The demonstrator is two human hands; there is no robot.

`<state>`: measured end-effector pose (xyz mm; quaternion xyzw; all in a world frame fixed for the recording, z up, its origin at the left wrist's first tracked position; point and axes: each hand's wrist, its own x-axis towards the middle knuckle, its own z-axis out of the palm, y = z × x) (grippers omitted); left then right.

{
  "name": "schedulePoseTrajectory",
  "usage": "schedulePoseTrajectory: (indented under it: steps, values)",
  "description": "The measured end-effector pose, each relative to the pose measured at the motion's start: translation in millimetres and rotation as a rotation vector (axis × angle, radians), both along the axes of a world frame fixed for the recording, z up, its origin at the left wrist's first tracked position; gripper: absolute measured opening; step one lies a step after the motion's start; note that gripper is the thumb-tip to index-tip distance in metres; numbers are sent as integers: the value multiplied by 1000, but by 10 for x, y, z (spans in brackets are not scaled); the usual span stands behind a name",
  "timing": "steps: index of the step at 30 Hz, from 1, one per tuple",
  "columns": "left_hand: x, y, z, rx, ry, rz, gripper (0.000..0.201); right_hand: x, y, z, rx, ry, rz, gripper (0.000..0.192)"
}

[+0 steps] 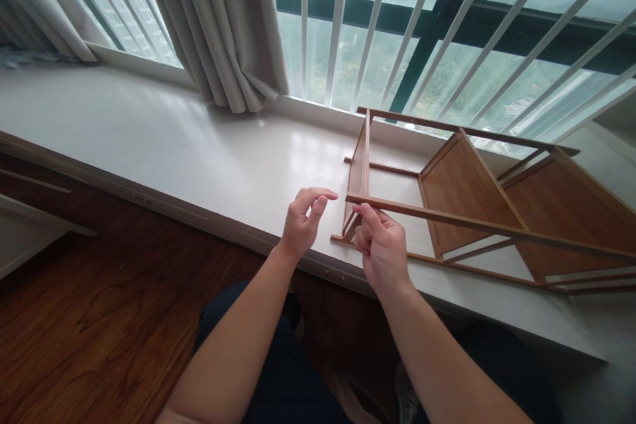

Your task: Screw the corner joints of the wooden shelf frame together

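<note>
A brown wooden shelf rack [457, 209] lies on its side on a white window ledge [199, 139], its left end toward my hands. At the near left corner, my right hand [380, 242] is closed, thumb pressed against the curled forefinger just under the end of the upper rail. Whatever is between those fingers is hidden or too small to name. My left hand [304, 220] hovers left of that same rail end, thumb and forefinger apart, with nothing visible in it. A small gap separates its fingertips from the wood.
Behind the ledge stand white window bars [340, 26] and a grey curtain [218, 26]. The ledge's front edge drops to a dark wooden floor [99, 305]. A white piece of furniture [30, 232] is at the left. My legs are below the ledge.
</note>
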<state>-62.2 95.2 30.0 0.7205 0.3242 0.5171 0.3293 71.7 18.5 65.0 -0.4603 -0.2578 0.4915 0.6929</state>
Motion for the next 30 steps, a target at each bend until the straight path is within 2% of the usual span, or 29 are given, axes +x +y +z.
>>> schedulePoseTrajectory:
  steps: [7, 10, 18, 21, 30]
  values:
    - [30, 5, -104, -57, -18, 39, 37, -59, 4, 17, 12, 31, -76, 31]
    - [71, -7, -137, -60, -11, 12, 36, -74, 10, 14, 15, 44, -100, 31]
    - [306, -54, -265, 123, 147, 9, 14, -82, 13, -21, 44, 72, -73, 27]
    - [405, -69, -279, 147, 200, 43, 9, -76, 17, -30, 47, 68, -65, 28]
    - [443, -19, -273, 163, 186, -43, 4, -60, 31, 17, 57, 140, -12, 28]
